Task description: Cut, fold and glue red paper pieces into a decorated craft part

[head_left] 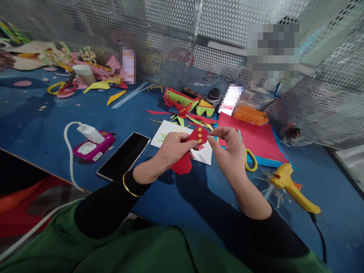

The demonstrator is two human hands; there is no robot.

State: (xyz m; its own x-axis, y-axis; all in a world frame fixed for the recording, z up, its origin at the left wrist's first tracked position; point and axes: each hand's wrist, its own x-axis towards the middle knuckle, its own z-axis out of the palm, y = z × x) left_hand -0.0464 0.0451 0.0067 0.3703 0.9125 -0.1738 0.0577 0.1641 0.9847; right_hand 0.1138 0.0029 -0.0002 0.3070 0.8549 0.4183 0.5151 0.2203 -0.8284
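Observation:
My left hand (172, 148) grips a red cutout (182, 166), foam or paper, between thumb and fingers. A row of small yellow diamonds runs along its raised upper part. At that part's right edge, my right hand (229, 153) is closed in a thumb-and-finger pinch; whatever is in the fingertips is too small to name. Under the hands lies a white sheet (206, 158) with small green and red cut pieces on it. Scissors (251, 160) with yellow handles rest just right of my right hand, partly hidden behind it.
A yellow glue gun (295, 189) lies at right, near red sheets (253, 134) and an orange packet (250, 115). Finished-looking red and green paper glasses (180, 102) stand at the back. Left are a black-screened phone (124, 156) and a purple power strip (106, 143) with a white cable.

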